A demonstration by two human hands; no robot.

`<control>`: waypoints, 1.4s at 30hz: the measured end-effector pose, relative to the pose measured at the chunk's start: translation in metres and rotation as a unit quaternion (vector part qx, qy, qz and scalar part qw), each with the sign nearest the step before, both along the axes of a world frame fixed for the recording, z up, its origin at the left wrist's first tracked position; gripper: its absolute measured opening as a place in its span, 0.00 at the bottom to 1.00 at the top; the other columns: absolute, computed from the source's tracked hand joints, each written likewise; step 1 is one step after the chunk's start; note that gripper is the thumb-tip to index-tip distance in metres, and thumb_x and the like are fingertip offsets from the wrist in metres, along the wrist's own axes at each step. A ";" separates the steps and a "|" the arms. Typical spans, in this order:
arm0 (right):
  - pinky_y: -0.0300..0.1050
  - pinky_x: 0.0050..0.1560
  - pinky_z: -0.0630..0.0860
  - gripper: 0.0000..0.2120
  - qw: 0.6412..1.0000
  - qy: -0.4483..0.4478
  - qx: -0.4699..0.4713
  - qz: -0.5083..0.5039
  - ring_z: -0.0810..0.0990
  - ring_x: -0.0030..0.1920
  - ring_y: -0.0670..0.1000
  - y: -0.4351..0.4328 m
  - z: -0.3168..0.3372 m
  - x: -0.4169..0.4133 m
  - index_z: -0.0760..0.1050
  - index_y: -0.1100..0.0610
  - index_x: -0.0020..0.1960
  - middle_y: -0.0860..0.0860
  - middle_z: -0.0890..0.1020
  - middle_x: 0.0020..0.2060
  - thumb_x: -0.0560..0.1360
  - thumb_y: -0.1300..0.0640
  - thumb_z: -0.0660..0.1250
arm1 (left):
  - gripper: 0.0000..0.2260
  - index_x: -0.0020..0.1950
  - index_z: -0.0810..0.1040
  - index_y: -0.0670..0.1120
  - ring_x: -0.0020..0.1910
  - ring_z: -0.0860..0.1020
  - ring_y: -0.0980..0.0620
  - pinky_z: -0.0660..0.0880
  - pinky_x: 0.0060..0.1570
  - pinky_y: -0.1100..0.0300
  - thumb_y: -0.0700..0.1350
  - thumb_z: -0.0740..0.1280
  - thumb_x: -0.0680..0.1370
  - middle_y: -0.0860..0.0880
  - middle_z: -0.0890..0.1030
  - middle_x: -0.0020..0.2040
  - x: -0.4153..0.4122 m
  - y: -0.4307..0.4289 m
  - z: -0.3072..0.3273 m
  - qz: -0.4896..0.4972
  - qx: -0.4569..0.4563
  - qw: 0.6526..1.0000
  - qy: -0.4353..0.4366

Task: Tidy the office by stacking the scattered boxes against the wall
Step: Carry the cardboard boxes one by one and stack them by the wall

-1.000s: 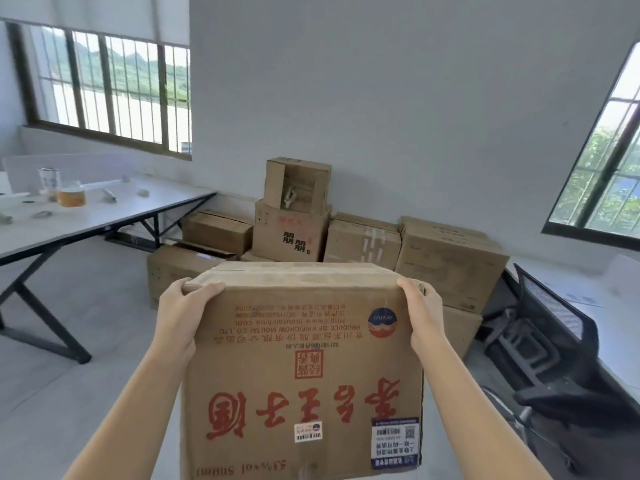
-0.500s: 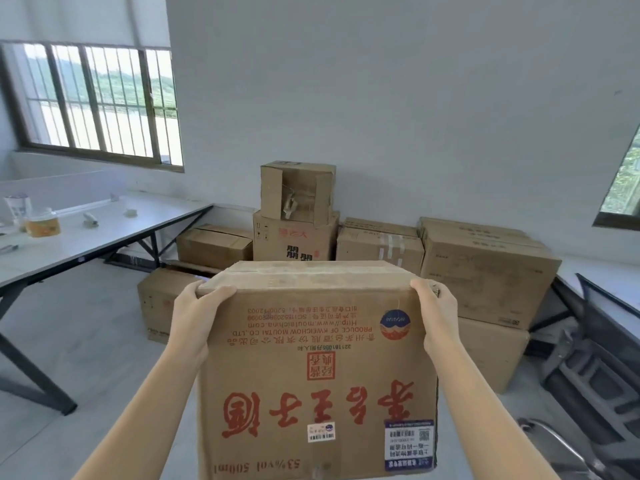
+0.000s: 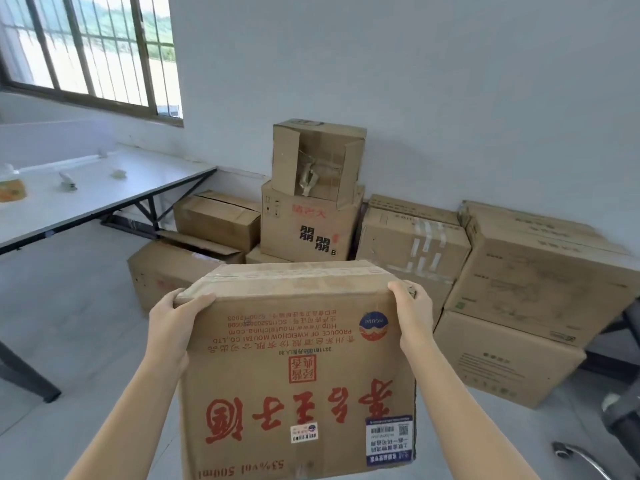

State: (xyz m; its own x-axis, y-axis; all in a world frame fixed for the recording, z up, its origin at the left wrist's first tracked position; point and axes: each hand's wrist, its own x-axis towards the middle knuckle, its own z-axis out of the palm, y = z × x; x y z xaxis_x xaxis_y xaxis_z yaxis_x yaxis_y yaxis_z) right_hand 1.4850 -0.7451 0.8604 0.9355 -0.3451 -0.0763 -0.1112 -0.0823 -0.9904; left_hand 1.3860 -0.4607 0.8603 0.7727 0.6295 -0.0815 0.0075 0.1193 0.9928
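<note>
I carry a large cardboard box (image 3: 298, 368) with upside-down red print, held up in front of me. My left hand (image 3: 173, 323) grips its upper left corner and my right hand (image 3: 414, 315) grips its upper right corner, fingers curled over the top edge. Ahead, several cardboard boxes are stacked against the white wall (image 3: 415, 98): a torn box (image 3: 317, 161) sits on top of a printed box (image 3: 308, 226), with a taped box (image 3: 412, 244) and a big box (image 3: 540, 278) to the right.
A white desk (image 3: 86, 199) with black legs stands at the left under a barred window (image 3: 86, 46). A low box (image 3: 162, 271) lies on the grey floor by the desk. A black chair (image 3: 623, 410) is at the right edge.
I have walked closer to the stack with the box; the stacked boxes look larger and nearer. The view has turned left, and the right window has left the frame. Both hands keep their hold.
</note>
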 end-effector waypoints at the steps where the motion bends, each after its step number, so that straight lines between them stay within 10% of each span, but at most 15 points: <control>1: 0.50 0.55 0.71 0.21 1.000 0.005 -0.002 -0.005 0.73 0.59 0.55 0.007 -0.001 0.016 0.69 0.53 0.65 0.52 0.76 0.57 0.73 0.50 0.65 | 0.23 0.68 0.69 0.40 0.50 0.74 0.48 0.70 0.48 0.56 0.41 0.69 0.74 0.44 0.76 0.58 0.018 0.007 -0.001 -0.005 -0.003 1.000 0.001; 21: 0.37 0.42 0.70 0.17 0.941 -0.170 0.092 -0.277 0.75 0.45 0.46 -0.118 0.049 0.225 0.74 0.60 0.62 0.51 0.77 0.50 0.73 0.60 0.65 | 0.26 0.69 0.68 0.47 0.55 0.74 0.52 0.72 0.51 0.59 0.44 0.71 0.73 0.50 0.75 0.59 0.363 -0.111 0.054 -0.215 0.034 0.969 -0.114; 35: 0.44 0.53 0.74 0.20 0.912 -0.299 0.131 -0.250 0.77 0.52 0.50 -0.222 0.086 0.435 0.72 0.53 0.57 0.55 0.77 0.56 0.64 0.57 0.65 | 0.32 0.72 0.66 0.45 0.61 0.75 0.51 0.73 0.56 0.62 0.39 0.73 0.70 0.47 0.75 0.63 0.579 -0.224 0.072 -0.222 -0.001 0.949 -0.225; 42: 0.34 0.42 0.75 0.14 0.917 -0.282 0.123 -0.253 0.77 0.43 0.43 -0.233 0.063 0.583 0.71 0.56 0.58 0.46 0.78 0.45 0.74 0.66 0.63 | 0.35 0.71 0.67 0.45 0.60 0.75 0.51 0.72 0.49 0.66 0.42 0.74 0.65 0.49 0.76 0.61 0.722 -0.235 0.049 -0.215 -0.022 0.953 -0.212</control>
State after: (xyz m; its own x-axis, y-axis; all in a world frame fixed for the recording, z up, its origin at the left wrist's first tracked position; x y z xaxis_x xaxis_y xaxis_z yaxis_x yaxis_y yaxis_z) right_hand 2.0680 -0.9786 0.9234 0.5749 -0.7831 0.2374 0.4624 0.0716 -0.8838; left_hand 2.1083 -0.6953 0.9095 0.9281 0.2496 0.2762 -0.3353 0.2382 0.9115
